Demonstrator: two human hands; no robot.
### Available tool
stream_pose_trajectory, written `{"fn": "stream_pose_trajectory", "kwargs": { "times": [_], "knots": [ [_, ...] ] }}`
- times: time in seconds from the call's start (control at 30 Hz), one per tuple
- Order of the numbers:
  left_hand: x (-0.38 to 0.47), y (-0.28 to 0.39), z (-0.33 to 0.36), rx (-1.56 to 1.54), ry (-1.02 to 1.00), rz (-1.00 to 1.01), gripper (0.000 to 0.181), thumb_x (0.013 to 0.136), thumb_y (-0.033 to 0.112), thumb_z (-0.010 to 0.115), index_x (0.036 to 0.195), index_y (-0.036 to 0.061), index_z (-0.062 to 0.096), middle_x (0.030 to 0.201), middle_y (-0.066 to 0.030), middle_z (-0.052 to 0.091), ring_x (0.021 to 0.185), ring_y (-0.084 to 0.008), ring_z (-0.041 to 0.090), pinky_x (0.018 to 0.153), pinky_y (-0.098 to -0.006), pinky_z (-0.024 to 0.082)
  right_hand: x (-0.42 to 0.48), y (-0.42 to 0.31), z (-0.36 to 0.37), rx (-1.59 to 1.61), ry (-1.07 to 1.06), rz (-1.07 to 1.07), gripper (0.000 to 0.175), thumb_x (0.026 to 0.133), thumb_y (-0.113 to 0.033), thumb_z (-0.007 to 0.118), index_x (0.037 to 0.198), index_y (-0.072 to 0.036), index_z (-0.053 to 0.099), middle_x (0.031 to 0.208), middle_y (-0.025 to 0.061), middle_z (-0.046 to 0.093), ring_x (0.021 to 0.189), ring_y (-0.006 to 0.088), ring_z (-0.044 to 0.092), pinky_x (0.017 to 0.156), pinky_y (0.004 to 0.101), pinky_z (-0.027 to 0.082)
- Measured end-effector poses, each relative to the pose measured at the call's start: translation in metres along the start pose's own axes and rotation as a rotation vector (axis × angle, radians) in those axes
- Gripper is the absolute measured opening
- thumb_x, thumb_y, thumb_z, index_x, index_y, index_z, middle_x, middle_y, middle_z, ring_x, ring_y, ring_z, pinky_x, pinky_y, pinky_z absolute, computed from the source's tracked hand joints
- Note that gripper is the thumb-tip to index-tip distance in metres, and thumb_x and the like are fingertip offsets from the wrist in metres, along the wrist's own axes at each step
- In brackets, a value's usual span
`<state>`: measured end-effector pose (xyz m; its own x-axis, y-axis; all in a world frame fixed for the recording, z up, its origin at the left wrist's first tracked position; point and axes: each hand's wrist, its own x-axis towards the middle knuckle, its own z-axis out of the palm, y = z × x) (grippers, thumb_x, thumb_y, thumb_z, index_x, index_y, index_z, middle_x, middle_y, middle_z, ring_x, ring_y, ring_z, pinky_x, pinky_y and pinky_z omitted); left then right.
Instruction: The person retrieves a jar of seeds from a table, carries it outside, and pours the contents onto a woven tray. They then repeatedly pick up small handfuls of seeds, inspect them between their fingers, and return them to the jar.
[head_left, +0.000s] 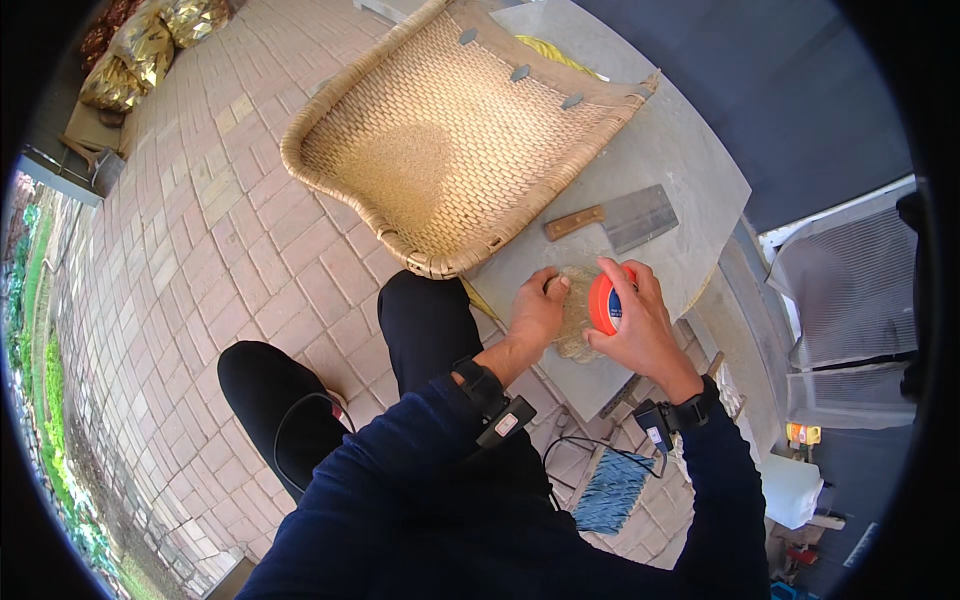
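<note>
My left hand (540, 307) grips the upper left edge of a flattened, pale tan fibrous bundle (571, 349) that lies on a grey slab-like table (701, 232). Close to its right side, my right hand (637, 322) holds a round orange-red object (600, 301) with a blue label. The picture does not settle whether this is a roll or a jar. Just beyond both hands, a cleaver (641, 217) with a wooden handle lies flat on the tabletop. Farther off is a woven wicker winnowing scoop (495, 142), with a heap of small tan grains (397, 172) towards its near left side.
The scoop's rounded rim overhangs the table beside my knee (427, 322). Yellow cord (559, 56) shows behind the scoop. Below the table stands a seat woven in blue (615, 491), crossed by a black cable. A white jug (791, 487) and a mesh screen (847, 285) are at right.
</note>
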<state>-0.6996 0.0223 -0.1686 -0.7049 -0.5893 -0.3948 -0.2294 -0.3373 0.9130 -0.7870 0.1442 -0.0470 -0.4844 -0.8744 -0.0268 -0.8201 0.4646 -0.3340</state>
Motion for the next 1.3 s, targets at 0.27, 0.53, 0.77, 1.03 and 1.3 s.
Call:
{"fn": "stream_pose_trajectory", "kwargs": {
  "times": [0.27,0.53,0.77,1.03,1.3],
  "knots": [
    [-0.032,0.018,-0.036,0.044,-0.143,0.1,0.051,0.101,0.011,0.058,0.148,-0.0041,0.045,0.144,-0.0182,0.056,0.132,-0.0242,0.051,0.11,-0.0322,0.04,0.006,-0.016,0.01,-0.124,0.039,-0.049,0.094,0.065,-0.024,0.089,0.148,-0.021,0.045,0.136,0.0203,0.043,0.116,0.044,0.05,0.093,0.0494,0.052],
    [-0.07,0.011,-0.086,-0.073,-0.29,0.007,0.044,0.101,0.015,0.061,0.142,-0.0003,0.054,0.133,-0.0128,0.063,0.127,-0.0197,0.054,0.108,-0.0329,0.042,0.006,-0.006,0.0,-0.107,-0.108,-0.12,0.11,0.061,-0.027,0.092,0.156,-0.023,0.037,0.144,0.02,0.038,0.129,0.0429,0.045,0.107,0.0487,0.042],
    [-0.083,0.01,-0.114,-0.121,-0.357,-0.021,0.036,0.103,0.018,0.06,0.136,0.0034,0.059,0.126,-0.0046,0.063,0.119,-0.0127,0.055,0.1,-0.0312,0.044,0.007,-0.017,-0.01,-0.208,-0.082,-0.204,0.109,0.063,-0.033,0.091,0.157,-0.023,0.036,0.146,0.0198,0.039,0.132,0.042,0.044,0.109,0.0529,0.039],
    [-0.081,0.011,-0.076,0.045,-0.516,-0.004,0.057,0.101,0.015,0.062,0.153,0.003,0.041,0.145,-0.0128,0.053,0.132,-0.0224,0.05,0.112,-0.0348,0.04,0.013,-0.017,-0.016,-0.229,-0.289,-0.166,0.098,0.07,-0.038,0.086,0.156,-0.022,0.039,0.157,0.0198,0.033,0.14,0.0416,0.039,0.11,0.0532,0.038],
    [-0.08,0.015,-0.075,0.118,-0.542,0.048,0.066,0.1,0.018,0.063,0.157,0.0044,0.033,0.153,-0.0164,0.047,0.139,-0.0279,0.046,0.113,-0.0389,0.04,0.009,-0.038,-0.024,-0.298,-0.262,0.033,0.09,0.074,-0.033,0.084,0.153,-0.021,0.042,0.15,0.021,0.041,0.133,0.0413,0.046,0.108,0.0549,0.039]
  ]
}}
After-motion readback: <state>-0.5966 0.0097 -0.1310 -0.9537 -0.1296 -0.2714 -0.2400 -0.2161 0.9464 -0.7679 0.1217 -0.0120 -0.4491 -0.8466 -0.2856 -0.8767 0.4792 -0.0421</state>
